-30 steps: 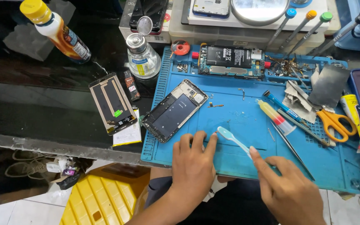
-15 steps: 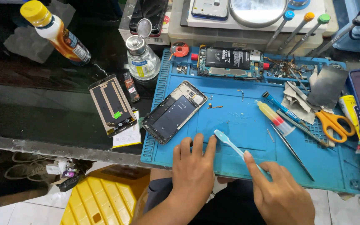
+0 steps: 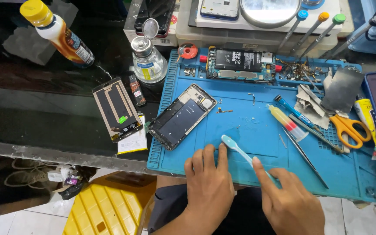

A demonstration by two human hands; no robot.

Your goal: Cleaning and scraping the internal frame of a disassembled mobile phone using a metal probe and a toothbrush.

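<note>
My left hand (image 3: 209, 185) lies flat, fingers apart, on the near edge of the blue work mat (image 3: 249, 130), holding nothing. My right hand (image 3: 290, 200) grips a light-blue toothbrush (image 3: 236, 148), its head resting on the mat beside the left fingertips. An opened phone frame (image 3: 182, 115) lies diagonally at the mat's left edge, just beyond the left hand. A phone back with a black battery (image 3: 240, 65) sits at the far side of the mat.
A phone screen panel (image 3: 116, 109) lies on the black table to the left. A glass dispenser bottle (image 3: 148, 58) and a yellow-capped bottle (image 3: 59, 35) stand behind. Tweezers (image 3: 303, 152), a small glue tube (image 3: 287, 122), orange scissors (image 3: 349, 128) and screwdrivers (image 3: 307, 26) lie right.
The right hand has shifted the toothbrush leftward along the mat, bringing its head closer to the left hand's fingers. The left hand has stayed put.
</note>
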